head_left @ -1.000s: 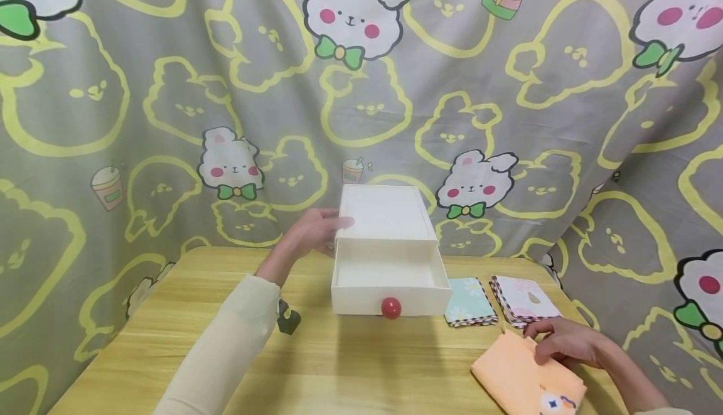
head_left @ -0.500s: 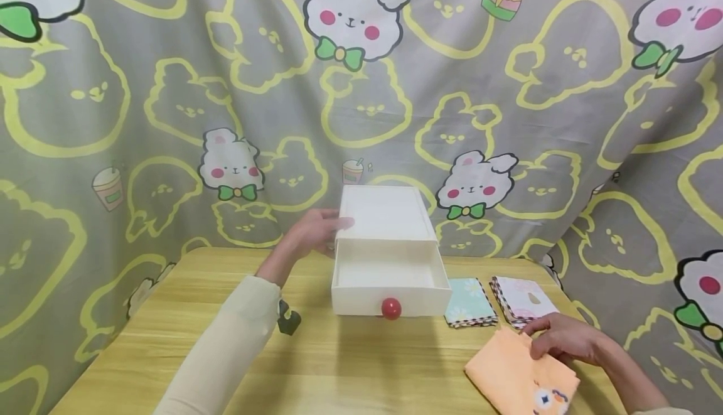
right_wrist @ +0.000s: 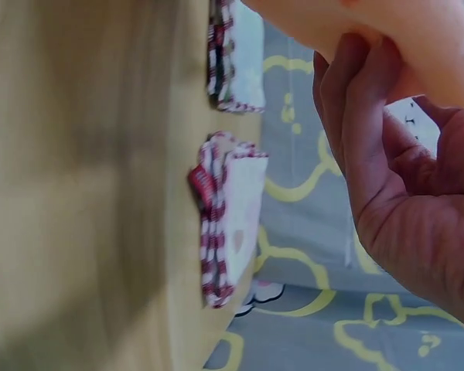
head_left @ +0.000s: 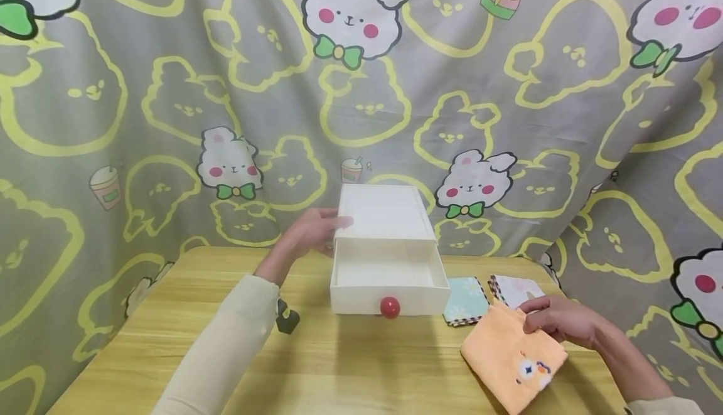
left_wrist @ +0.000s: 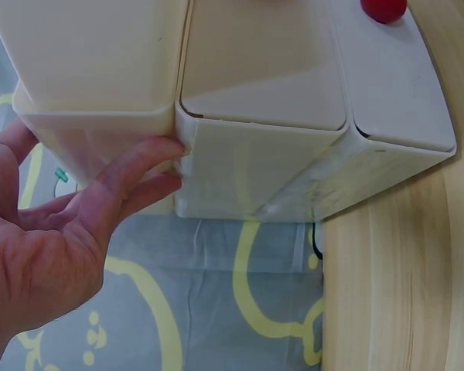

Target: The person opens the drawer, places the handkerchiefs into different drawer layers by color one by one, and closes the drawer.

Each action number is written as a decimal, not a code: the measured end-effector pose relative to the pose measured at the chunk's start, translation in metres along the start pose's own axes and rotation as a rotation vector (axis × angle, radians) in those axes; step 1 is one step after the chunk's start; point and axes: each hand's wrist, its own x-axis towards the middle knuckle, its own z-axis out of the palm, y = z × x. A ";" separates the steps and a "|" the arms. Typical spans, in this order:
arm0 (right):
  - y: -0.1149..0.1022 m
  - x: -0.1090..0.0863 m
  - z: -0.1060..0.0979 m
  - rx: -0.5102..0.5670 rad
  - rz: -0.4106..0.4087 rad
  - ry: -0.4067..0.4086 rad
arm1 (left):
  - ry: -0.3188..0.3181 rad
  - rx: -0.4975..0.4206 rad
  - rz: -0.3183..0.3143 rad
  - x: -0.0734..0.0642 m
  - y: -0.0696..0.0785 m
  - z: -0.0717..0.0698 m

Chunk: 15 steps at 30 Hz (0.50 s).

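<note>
A white drawer unit (head_left: pixel 384 211) stands at the middle of the table, its top drawer (head_left: pixel 390 302) pulled out, with a red knob (head_left: pixel 390 307) in front. The drawer's visible inside is bare. My left hand (head_left: pixel 310 233) holds the unit's left side, thumb over the top edge and fingers along the side wall (left_wrist: pixel 135 131). At the right, my right hand (head_left: pixel 559 321) pinches a folded orange towel (head_left: pixel 503 352) with an embroidered face, thumb on top and other fingers underneath. In the right wrist view this towel (right_wrist: pixel 425 39) hangs above table level.
Two folded cloths with checked edges, one mint (head_left: pixel 465 302) and one white and pink (head_left: pixel 516 291), lie right of the unit. Two lower drawers (left_wrist: pixel 263 62) show in the left wrist view. A patterned curtain (head_left: pixel 361 107) borders the wooden table (head_left: pixel 316 371). A small black object (head_left: pixel 287 317) appears beside my left sleeve.
My right hand has raised the orange towel and carried it slightly left and away from me, now covering part of the white and pink cloth. The left hand stays on the drawer unit.
</note>
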 end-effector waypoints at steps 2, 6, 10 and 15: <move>-0.005 0.000 -0.001 -0.007 -0.019 -0.001 | 0.003 -0.002 -0.005 0.001 -0.001 0.000; -0.019 -0.001 -0.001 -0.024 -0.047 0.037 | 0.002 -0.003 -0.009 0.002 -0.001 0.000; -0.035 0.000 0.001 -0.043 -0.051 0.094 | -0.003 -0.012 -0.006 0.000 0.000 -0.001; -0.051 0.000 0.004 -0.059 -0.032 0.162 | -0.006 -0.020 -0.006 0.000 0.000 -0.002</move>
